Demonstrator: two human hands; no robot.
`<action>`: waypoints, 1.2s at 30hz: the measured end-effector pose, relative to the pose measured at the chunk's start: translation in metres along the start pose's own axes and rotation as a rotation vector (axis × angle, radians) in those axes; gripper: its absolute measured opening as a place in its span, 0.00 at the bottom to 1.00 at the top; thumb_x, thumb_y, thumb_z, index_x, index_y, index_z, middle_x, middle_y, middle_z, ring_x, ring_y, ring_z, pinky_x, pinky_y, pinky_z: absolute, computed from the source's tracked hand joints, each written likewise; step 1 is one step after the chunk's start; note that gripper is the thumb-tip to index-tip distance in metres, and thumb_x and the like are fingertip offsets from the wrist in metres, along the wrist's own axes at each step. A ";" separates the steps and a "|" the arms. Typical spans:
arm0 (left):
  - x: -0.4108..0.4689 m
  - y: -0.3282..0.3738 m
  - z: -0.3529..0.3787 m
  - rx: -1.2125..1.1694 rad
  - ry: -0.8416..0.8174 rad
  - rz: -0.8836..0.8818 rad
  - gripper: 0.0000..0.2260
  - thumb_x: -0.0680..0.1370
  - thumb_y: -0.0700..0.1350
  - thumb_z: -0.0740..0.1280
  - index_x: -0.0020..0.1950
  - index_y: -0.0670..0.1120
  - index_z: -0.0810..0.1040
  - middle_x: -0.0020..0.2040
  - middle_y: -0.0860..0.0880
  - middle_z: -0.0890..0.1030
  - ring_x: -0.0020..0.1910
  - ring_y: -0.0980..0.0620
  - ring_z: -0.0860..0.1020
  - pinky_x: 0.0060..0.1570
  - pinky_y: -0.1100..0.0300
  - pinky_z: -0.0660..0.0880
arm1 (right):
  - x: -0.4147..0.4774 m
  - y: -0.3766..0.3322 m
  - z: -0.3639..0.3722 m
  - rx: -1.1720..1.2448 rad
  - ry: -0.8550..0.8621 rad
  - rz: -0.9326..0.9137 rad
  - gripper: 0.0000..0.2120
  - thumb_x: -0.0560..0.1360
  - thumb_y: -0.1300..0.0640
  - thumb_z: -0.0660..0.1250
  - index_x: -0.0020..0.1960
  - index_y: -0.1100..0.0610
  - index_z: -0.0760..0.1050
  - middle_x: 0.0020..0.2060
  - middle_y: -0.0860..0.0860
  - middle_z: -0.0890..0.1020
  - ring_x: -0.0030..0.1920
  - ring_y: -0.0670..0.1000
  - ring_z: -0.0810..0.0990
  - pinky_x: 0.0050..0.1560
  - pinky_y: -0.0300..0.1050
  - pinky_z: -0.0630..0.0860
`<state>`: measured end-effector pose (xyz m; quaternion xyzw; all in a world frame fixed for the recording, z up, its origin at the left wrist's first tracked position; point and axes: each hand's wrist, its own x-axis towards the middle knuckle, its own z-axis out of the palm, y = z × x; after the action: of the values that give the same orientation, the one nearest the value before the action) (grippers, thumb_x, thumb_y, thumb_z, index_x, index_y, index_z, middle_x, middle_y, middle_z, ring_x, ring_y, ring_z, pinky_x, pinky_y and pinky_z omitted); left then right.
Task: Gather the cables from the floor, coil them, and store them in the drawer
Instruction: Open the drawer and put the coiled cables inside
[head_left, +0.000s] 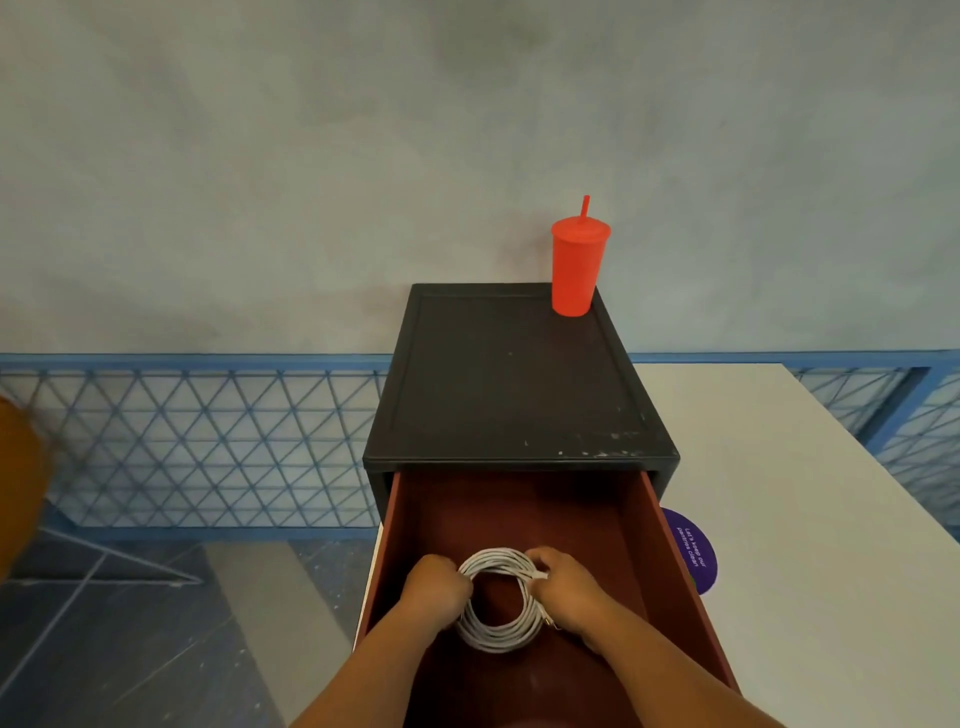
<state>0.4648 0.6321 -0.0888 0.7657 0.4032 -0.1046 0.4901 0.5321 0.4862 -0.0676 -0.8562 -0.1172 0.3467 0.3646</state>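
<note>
A white coiled cable (498, 603) sits between the two hands inside the open reddish-brown drawer (670, 561). The left hand (436, 584) is closed on the coil's left side, the right hand (563, 587) pinches its right side. Beyond the hands, a red cup (576, 270) with a straw stands on the black cabinet (514, 379); a white bench (810, 519) lies to the right of the right hand.
</note>
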 end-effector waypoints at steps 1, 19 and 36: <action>0.004 -0.002 0.002 0.009 -0.007 0.011 0.06 0.70 0.35 0.62 0.39 0.37 0.78 0.32 0.41 0.77 0.38 0.40 0.78 0.36 0.57 0.70 | 0.003 0.002 0.001 -0.006 0.008 0.011 0.17 0.74 0.63 0.62 0.62 0.55 0.73 0.55 0.56 0.81 0.51 0.54 0.81 0.49 0.44 0.76; 0.003 -0.007 0.006 -0.046 -0.173 0.061 0.26 0.74 0.38 0.66 0.71 0.43 0.66 0.69 0.44 0.72 0.67 0.48 0.72 0.68 0.58 0.67 | 0.017 0.019 -0.011 -0.117 -0.029 0.060 0.22 0.75 0.64 0.60 0.69 0.57 0.66 0.64 0.57 0.76 0.62 0.55 0.75 0.61 0.44 0.72; -0.113 -0.003 -0.013 0.523 -0.297 0.538 0.46 0.62 0.62 0.74 0.74 0.60 0.54 0.76 0.58 0.51 0.76 0.55 0.44 0.75 0.51 0.52 | 0.001 -0.021 -0.091 -0.699 0.431 -0.299 0.26 0.78 0.45 0.55 0.74 0.47 0.53 0.76 0.51 0.54 0.76 0.56 0.49 0.73 0.59 0.52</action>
<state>0.3862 0.5853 -0.0219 0.9193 0.0731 -0.1810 0.3417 0.5959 0.4526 -0.0086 -0.9546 -0.2713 0.0431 0.1153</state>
